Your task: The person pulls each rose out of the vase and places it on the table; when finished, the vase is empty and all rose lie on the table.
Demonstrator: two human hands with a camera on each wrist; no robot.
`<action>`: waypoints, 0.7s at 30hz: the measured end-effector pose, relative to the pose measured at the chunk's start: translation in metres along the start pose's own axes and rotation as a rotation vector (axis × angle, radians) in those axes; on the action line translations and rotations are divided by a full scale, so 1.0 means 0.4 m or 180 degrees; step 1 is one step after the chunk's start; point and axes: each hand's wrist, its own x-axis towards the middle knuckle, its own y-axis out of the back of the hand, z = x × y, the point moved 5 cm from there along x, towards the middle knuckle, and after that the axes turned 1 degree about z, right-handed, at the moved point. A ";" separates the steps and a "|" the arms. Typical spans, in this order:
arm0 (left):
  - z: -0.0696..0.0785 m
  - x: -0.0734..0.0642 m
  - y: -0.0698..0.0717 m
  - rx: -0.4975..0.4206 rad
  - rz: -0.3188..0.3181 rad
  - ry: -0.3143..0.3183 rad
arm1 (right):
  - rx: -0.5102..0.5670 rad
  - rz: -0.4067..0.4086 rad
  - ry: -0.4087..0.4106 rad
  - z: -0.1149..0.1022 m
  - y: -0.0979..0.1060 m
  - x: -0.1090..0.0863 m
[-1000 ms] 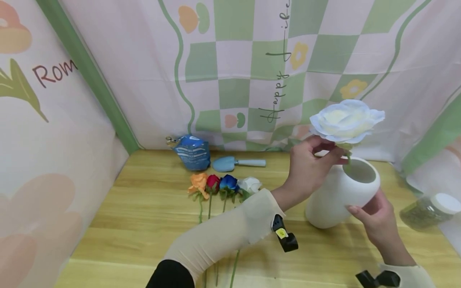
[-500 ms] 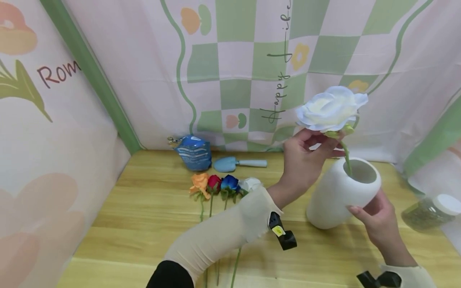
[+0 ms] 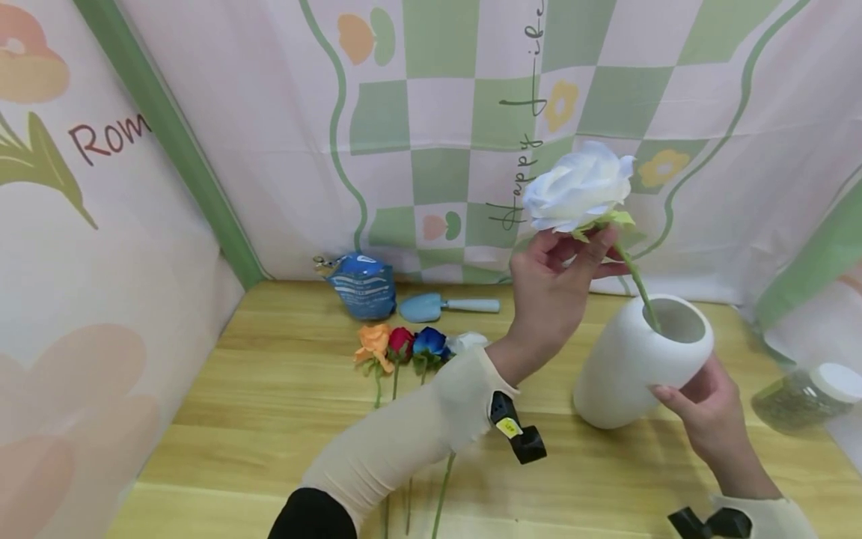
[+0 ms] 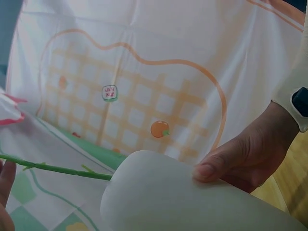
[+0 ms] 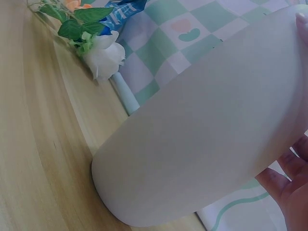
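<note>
My left hand (image 3: 552, 288) pinches a pale blue-white artificial rose (image 3: 579, 187) by the stem just under its bloom. The green stem (image 4: 72, 171) slants down, and its lower end is hidden inside the mouth of a white vase (image 3: 626, 374). With thumb and fingers on its side, my right hand (image 3: 710, 415) grips the vase. The vase leans toward the right, its base edge on the wooden table (image 5: 43, 159). To the left lie an orange rose (image 3: 373, 344), a red rose (image 3: 400, 343), a blue rose (image 3: 429, 343) and a white rose (image 5: 106, 57).
Behind the lying roses are a blue bag (image 3: 364, 288) and a small light-blue trowel (image 3: 424, 307). A jar with a white lid (image 3: 804, 397) lies at the right, beyond the right hand. A printed cloth (image 3: 444, 172) hangs along the table's back edge.
My left hand has moved up and left with the pale rose, showing more stem above the vase mouth and tilting the bloom leftward. The right hand and vase have stayed nearly still.
</note>
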 end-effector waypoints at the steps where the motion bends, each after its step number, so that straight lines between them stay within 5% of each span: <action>1: 0.003 0.002 0.004 -0.0003 0.0039 -0.0026 | -0.0004 0.0002 0.0001 0.000 0.000 0.000; 5: 0.013 0.010 0.021 0.0005 0.0193 -0.0072 | 0.0012 -0.0003 0.0002 0.000 0.001 0.001; 14: 0.002 0.024 0.048 -0.0106 0.0671 0.0249 | 0.0057 -0.0012 0.0022 0.001 -0.001 0.002; 21: 0.004 0.040 0.068 -0.0181 0.0871 0.0300 | 0.0077 -0.0006 0.0045 -0.002 -0.002 0.003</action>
